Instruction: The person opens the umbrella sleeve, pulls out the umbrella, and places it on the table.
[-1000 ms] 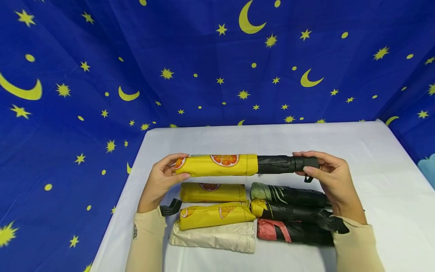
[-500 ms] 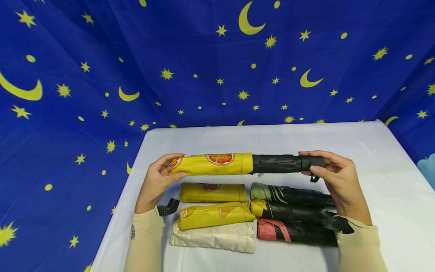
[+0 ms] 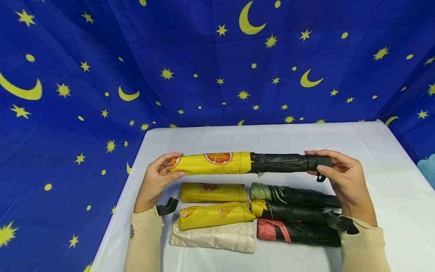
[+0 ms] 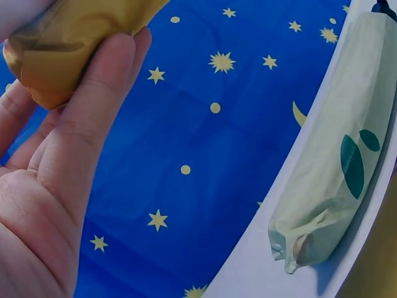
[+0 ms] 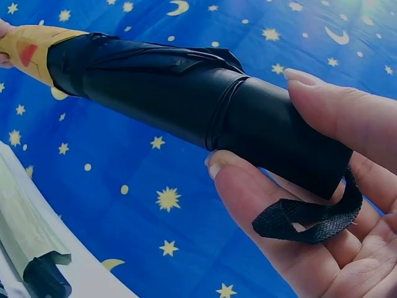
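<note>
A folded black umbrella lies level in the air, its far-left part inside a yellow fabric sleeve with orange-slice prints. My left hand pinches the closed left end of that sleeve between thumb and fingers. At the other end, my right hand grips the umbrella's black handle with thumb and fingertips. A black wrist strap loops from the handle beside the right palm. The umbrella's tip is hidden within the sleeve.
Below on the white table lie two yellow sleeves and a cream sleeve. Right of them are folded umbrellas: green-black, yellow-black and red-black. The left wrist view shows a pale leaf-print sleeve.
My right hand has moved right with the handle, and more of the black umbrella shows outside the sleeve. My left hand, still holding the sleeve, has shifted slightly left.
</note>
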`<act>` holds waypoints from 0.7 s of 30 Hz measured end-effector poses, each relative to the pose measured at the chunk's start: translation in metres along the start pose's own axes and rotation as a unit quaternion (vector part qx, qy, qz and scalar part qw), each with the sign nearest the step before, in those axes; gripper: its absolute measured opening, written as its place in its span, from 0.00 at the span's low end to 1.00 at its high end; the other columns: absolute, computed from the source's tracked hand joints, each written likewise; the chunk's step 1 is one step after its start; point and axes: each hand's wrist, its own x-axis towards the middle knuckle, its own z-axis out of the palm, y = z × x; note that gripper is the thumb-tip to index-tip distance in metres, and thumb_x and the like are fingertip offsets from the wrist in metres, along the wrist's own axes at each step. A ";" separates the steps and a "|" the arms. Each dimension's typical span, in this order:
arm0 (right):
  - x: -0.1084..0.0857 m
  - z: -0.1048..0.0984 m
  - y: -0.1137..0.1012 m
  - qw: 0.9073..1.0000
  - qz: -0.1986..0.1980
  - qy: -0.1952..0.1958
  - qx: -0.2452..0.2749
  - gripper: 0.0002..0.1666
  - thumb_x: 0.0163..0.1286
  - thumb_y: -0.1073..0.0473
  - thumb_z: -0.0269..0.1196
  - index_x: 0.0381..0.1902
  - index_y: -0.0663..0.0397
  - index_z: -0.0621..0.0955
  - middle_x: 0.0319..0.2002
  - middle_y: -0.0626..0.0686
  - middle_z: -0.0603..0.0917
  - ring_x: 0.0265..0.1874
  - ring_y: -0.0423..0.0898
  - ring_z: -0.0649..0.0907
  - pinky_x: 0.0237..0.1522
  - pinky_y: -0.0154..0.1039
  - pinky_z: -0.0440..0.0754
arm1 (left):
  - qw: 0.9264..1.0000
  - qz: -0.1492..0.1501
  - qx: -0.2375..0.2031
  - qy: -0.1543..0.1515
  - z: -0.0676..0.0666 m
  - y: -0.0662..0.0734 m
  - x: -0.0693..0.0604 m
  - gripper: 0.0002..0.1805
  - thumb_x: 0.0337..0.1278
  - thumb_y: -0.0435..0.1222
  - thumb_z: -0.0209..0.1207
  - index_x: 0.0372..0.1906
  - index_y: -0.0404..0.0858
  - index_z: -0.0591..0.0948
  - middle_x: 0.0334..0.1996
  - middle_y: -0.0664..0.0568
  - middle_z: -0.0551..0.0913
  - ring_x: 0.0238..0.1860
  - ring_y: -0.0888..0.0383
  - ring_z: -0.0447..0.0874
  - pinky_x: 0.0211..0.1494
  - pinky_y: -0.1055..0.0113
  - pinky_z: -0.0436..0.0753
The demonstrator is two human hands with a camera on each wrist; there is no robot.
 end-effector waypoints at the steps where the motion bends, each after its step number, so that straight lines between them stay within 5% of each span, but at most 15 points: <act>1: 0.000 -0.001 0.000 1.000 -0.001 0.000 0.003 0.23 0.65 0.92 0.47 0.58 0.92 0.69 0.55 0.78 0.80 0.53 0.65 0.85 0.42 0.51 0.88 | 1.000 0.000 -0.001 0.001 0.000 0.000 0.000 0.30 0.56 0.18 0.67 0.65 0.28 0.76 0.56 0.40 0.80 0.49 0.52 0.83 0.49 0.67 0.86; 21: -0.004 -0.009 -0.006 1.000 -0.007 0.009 0.016 0.23 0.65 0.92 0.46 0.58 0.92 0.69 0.54 0.78 0.80 0.51 0.65 0.85 0.42 0.51 0.88 | 1.000 0.009 -0.005 0.001 -0.009 -0.004 -0.001 0.28 0.59 0.16 0.63 0.66 0.27 0.75 0.56 0.41 0.81 0.50 0.53 0.84 0.49 0.67 0.86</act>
